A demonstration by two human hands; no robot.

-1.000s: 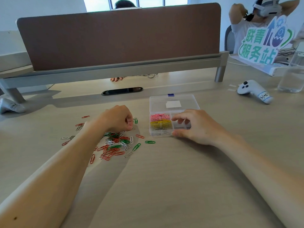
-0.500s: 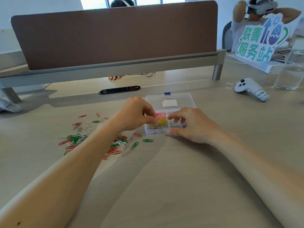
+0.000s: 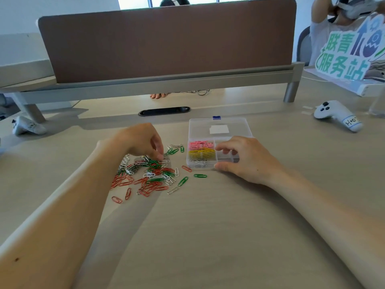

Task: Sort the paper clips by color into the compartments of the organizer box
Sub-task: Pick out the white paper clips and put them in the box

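Pale wood-grain desk (image 3: 208, 230), seen from the head camera. We note a clear plastic organizer box (image 3: 198, 130) right of centre, its lid lying open behind it with a small blue latch (image 3: 216, 117) on the far edge. In its left column, pink paper clips (image 3: 201, 144) fill the far compartment, yellow paper clips (image 3: 201, 154) the middle one and a few silver paper clips (image 3: 199, 164) the near one. The right compartments are mostly hidden. The right grip (image 3: 250, 161) holds the box, thumb along the front wall and fingers curled over the right side. A loose pile of red, green and white paper clips (image 3: 150, 174) lies on the desk left of the box. The left grip (image 3: 139, 140) is over the pile's far edge, fingertips drawn together and touching it; we cannot tell whether a clip is pinched. A white handheld controller (image 3: 333, 114) lies far right, well apart from the box.
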